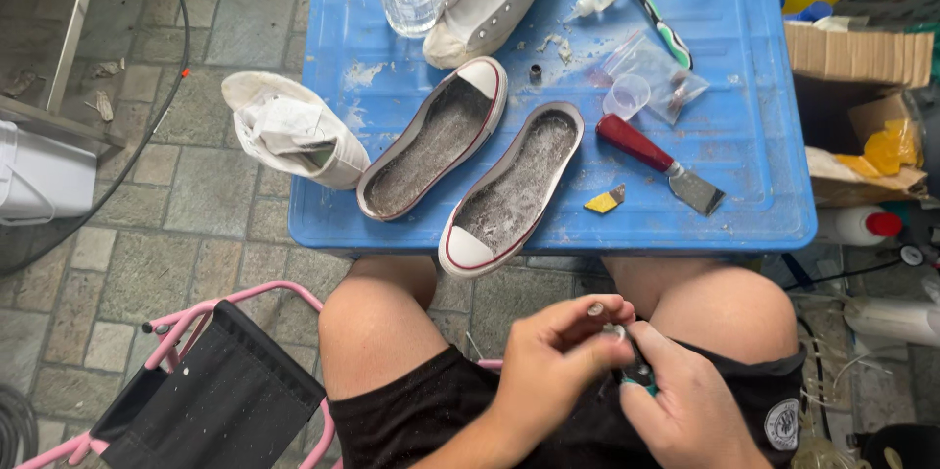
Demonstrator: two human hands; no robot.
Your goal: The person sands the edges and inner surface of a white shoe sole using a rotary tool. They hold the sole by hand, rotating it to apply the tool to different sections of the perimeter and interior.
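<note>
Over the lap, the left hand (553,356) and right hand (685,400) pinch shut on a small tube (634,371) (mostly hidden, teal-tipped).

Grey stone-tile floor (147,244), daylight; pink folding chair (211,381) lower left; possibly a metal cabinet frame (69,33) upper left
</note>
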